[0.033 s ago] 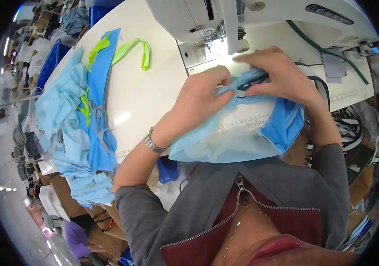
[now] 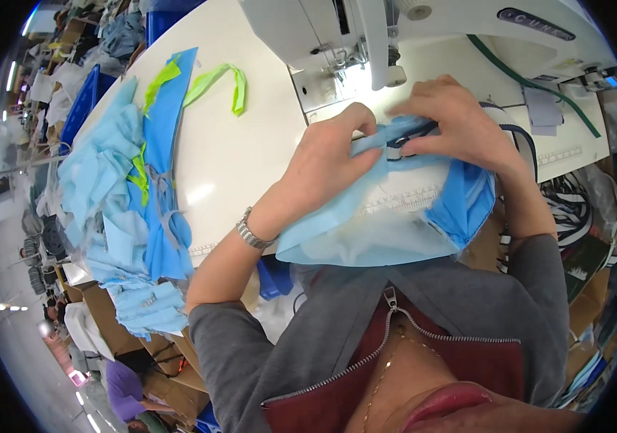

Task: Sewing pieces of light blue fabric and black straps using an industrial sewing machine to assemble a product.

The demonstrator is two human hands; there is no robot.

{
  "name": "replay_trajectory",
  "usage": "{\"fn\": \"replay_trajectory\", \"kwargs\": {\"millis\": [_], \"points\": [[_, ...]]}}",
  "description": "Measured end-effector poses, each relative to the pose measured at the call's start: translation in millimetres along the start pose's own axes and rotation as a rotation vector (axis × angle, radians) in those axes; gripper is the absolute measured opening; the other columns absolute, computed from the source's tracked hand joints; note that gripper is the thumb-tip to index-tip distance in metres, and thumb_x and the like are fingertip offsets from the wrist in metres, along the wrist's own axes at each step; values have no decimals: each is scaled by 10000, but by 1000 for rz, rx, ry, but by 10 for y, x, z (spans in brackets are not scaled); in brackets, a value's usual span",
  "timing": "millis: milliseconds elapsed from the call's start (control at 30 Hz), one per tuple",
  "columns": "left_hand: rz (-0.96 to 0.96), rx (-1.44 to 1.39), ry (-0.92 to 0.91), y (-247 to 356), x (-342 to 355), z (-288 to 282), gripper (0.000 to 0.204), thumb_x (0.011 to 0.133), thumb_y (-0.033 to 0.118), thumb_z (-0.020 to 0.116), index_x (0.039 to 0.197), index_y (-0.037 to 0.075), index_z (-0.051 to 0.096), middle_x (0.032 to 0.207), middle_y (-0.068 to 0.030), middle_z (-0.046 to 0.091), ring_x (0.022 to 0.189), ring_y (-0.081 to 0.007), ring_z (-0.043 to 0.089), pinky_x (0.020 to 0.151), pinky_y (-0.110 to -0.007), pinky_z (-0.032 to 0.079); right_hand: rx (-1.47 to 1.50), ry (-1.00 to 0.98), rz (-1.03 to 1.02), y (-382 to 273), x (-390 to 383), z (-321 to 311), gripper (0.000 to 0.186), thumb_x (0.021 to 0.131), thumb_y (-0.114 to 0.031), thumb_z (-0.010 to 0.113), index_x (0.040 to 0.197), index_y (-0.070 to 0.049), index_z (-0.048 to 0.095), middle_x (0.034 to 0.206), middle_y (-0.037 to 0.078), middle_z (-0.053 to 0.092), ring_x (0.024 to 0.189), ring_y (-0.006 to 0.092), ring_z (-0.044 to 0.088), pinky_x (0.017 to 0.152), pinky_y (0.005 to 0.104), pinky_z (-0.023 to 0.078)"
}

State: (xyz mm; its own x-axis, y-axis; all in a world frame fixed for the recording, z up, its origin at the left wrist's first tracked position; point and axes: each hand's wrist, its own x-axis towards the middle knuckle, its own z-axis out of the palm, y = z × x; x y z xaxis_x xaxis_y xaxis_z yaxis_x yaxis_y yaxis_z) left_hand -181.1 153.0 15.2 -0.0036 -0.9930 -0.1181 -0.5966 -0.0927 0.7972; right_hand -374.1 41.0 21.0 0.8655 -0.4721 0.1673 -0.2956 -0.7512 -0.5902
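Just in front of the sewing machine (image 2: pixel 377 68), my left hand (image 2: pixel 334 151) pinches the edge of a light blue fabric piece (image 2: pixel 337 234) between thumb and bent fingers. My right hand (image 2: pixel 456 126) has its thumb on the same bunched edge, with its fingers arched over the far side. Between the hands a dark strip with a pale band (image 2: pixel 399 148) shows in the fold; its kind is unclear. The sheer fabric hangs toward me over the table's near edge. A brighter blue section (image 2: pixel 465 202) lies below my right wrist.
Light blue cut pieces (image 2: pixel 103 173), a blue strip (image 2: pixel 160 137) and lime green ribbons (image 2: pixel 218 83) lie on the left of the white table (image 2: pixel 251 137). A dark green cord (image 2: pixel 532 83) runs along the machine's right. Striped straps (image 2: pixel 568 216) are heaped at the right.
The raised fingers of my right hand have curled slightly down toward the fabric. My left hand keeps its hold in nearly the same place.
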Motion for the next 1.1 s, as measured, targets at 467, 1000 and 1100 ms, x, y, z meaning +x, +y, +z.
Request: {"fn": "replay_trajectory", "kwargs": {"millis": [467, 1000, 1100], "points": [[84, -69, -25, -228, 20, 31, 244, 848, 217, 664, 974, 9, 651, 855, -135, 677, 751, -193, 642, 712, -318, 509, 15, -4, -2, 1, 16, 230, 142, 803, -179, 673, 867, -55, 702, 807, 108, 669, 719, 281, 647, 656, 358, 503], [39, -104, -248, -471, -128, -638, 511, 738, 170, 710, 1224, 114, 564, 760, -69, 556, 736, -167, 544, 673, -326, 478, -336, -18, -97, 164, 298, 327, 219, 897, -295, 561, 917, -102, 661, 762, 119, 652, 705, 306, 639, 656, 430, 501], [7, 125, -182, -511, -71, -734, 494, 729, 136, 718, 1202, 93, 582, 911, -129, 612, 826, -242, 609, 752, -346, 499, -340, 58, -189, 284, 454, 448, 202, 887, -287, 579, 886, -98, 653, 696, 111, 638, 643, 304, 629, 611, 419, 500]]}}
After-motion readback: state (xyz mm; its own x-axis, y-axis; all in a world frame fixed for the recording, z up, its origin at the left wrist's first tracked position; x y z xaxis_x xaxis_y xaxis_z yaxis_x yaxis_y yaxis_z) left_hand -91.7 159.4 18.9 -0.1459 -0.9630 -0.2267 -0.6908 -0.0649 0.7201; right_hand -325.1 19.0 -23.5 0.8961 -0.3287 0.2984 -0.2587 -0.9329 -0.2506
